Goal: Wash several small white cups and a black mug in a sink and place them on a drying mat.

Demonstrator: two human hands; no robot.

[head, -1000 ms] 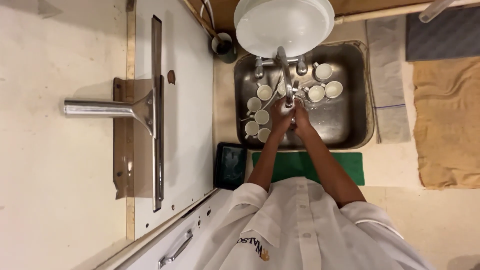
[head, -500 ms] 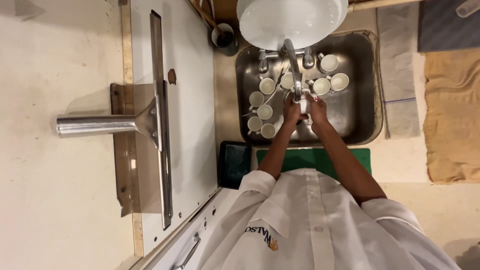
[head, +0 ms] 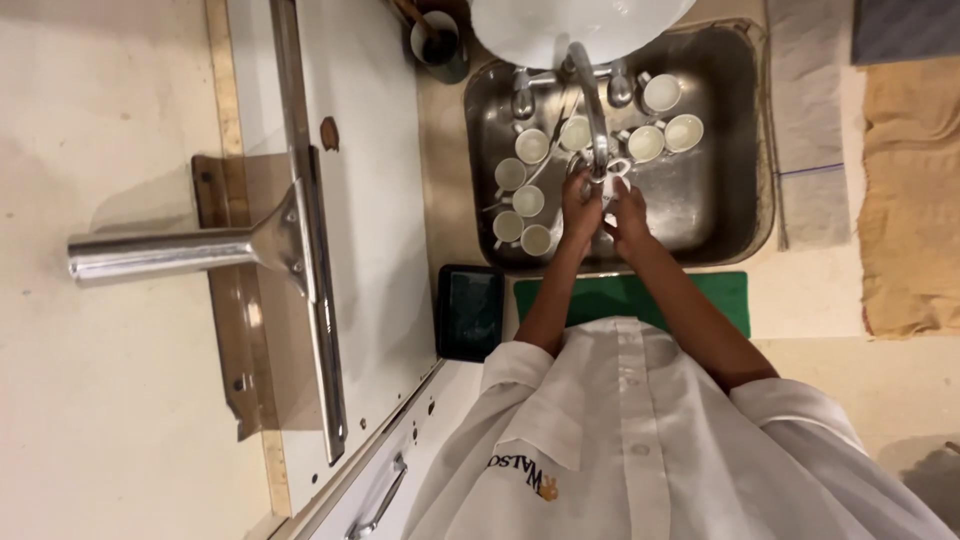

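Both grips pressed around one small white cup (head: 606, 190): left hand (head: 580, 205), right hand (head: 630, 212), under the faucet (head: 592, 100) above the steel sink (head: 720, 200). More cups (head: 520, 200) left of the grip; green mat (head: 640, 295) nearer, tan desk (head: 450, 180) leftward.

cup (head: 608, 186): small, white, you hold it between both hands just under the faucet spout, over the sink | pose: mostly hidden by your fingers, tilt unclear | place: near the sink's front middle, apart from the other white cups to its left
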